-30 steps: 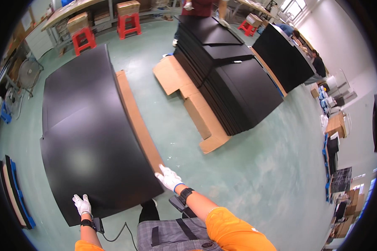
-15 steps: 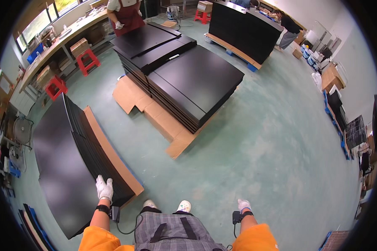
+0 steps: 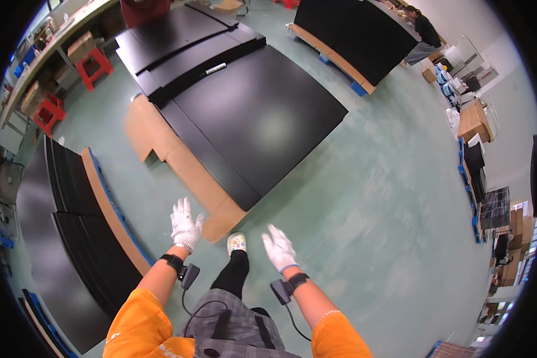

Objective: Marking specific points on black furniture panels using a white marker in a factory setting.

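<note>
My left hand (image 3: pixel 186 225), in a white knitted glove, is held out over the floor with its fingers spread and nothing in it. Just ahead of it lies the near corner of a brown cardboard sheet (image 3: pixel 188 173). My right hand (image 3: pixel 278 247), gloved the same way, hangs open and empty to the right of my front shoe (image 3: pixel 236 243). Beyond both hands stands a stack of large flat black panels (image 3: pixel 268 113) on the cardboard. A small white strip-like object (image 3: pixel 216 68) rests on top of it. Neither hand touches the stack.
Another stack of black panels (image 3: pixel 36 232) sits on a blue-edged pallet at the left. Farther back is a third black stack (image 3: pixel 349 42), with a person (image 3: pixel 425 36) bending beside it. Red stools (image 3: pixel 93 68) stand by the workbench (image 3: pixel 48 51). Loaded pallets (image 3: pixel 470 185) line the right wall.
My left hand has left the left-hand stack and moved right and forward. My right hand has risen and come inward. I have stepped closer to the middle stack.
</note>
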`<state>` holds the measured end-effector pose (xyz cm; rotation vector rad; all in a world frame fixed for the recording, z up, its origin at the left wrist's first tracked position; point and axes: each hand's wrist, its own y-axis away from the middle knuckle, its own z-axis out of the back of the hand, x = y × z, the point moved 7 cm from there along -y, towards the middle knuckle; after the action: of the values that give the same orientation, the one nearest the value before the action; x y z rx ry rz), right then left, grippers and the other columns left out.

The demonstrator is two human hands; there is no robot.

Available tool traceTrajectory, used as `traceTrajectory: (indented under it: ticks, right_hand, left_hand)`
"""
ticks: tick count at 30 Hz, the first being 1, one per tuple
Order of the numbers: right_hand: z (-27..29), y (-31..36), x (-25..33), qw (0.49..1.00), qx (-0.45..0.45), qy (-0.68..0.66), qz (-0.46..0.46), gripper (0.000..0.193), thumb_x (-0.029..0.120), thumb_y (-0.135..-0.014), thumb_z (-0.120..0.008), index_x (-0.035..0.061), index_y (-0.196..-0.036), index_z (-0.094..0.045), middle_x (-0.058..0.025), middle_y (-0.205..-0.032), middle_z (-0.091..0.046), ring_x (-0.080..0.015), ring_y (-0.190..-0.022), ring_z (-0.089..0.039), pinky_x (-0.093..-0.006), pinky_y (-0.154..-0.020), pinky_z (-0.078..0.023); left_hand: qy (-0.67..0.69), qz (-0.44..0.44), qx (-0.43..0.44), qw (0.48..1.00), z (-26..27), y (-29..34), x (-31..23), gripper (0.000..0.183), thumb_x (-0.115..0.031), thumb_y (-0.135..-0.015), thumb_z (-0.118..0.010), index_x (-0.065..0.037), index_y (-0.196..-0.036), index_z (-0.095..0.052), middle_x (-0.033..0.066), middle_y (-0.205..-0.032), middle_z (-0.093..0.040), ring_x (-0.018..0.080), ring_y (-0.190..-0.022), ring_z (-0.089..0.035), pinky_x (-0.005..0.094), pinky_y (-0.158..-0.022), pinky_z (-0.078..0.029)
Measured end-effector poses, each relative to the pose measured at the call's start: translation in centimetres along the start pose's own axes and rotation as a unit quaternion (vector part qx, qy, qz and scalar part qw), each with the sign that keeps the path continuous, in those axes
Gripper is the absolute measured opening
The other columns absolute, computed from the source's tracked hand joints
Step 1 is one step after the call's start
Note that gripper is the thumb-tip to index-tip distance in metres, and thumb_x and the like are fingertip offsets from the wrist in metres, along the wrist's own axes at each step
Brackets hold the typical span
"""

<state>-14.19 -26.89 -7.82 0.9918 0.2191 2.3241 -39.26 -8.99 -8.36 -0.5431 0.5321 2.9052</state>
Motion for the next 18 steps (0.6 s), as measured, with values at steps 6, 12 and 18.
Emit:
traceTrajectory:
  ticks: [6, 12, 18]
  right_hand:
    - [0.2, -14.0, 9.6, 0.954, -0.04, 0.135, 0.265, 0.057, 0.034, -0.089, -0.052, 0.0021, -0.135, -0.043, -0.0196, -0.142, -0.039, -0.0357, -0.135, -0.031, -0.0455, -0.115, -0.02]
    - [-2.0, -21.1, 9.7, 0.928, 0.041, 0.191, 0.316, 0.065, 0.038, -0.089, -0.054, 0.0036, -0.141, -0.037, -0.0185, -0.149, -0.03, -0.0356, -0.14, -0.023, -0.0474, -0.117, -0.012]
    - [1.4, -26.4, 8.7, 0.891, 0.079, 0.233, 0.382, 0.068, 0.047, -0.089, -0.05, 0.0069, -0.142, -0.036, -0.0153, -0.149, -0.031, -0.0336, -0.141, -0.022, -0.0473, -0.118, -0.01]
  left_hand:
    - [0.016, -0.116, -0.117, 0.986, -0.3, -9.2, -11.3, 0.066, -0.024, -0.087, -0.059, -0.003, -0.143, -0.031, 0.0253, -0.145, -0.033, 0.0441, -0.134, -0.029, 0.0498, -0.11, -0.025]
    - [0.063, -0.112, -0.096, 0.987, -1.3, -14.0, -13.2, 0.061, -0.023, -0.089, -0.057, -0.001, -0.141, -0.035, 0.0259, -0.144, -0.035, 0.0443, -0.134, -0.031, 0.0472, -0.112, -0.024]
    - [0.004, -0.062, -0.087, 0.994, -1.1, -17.9, -16.2, 0.062, -0.027, -0.092, -0.055, -0.003, -0.144, -0.031, 0.0233, -0.147, -0.031, 0.0423, -0.137, -0.027, 0.0465, -0.113, -0.023]
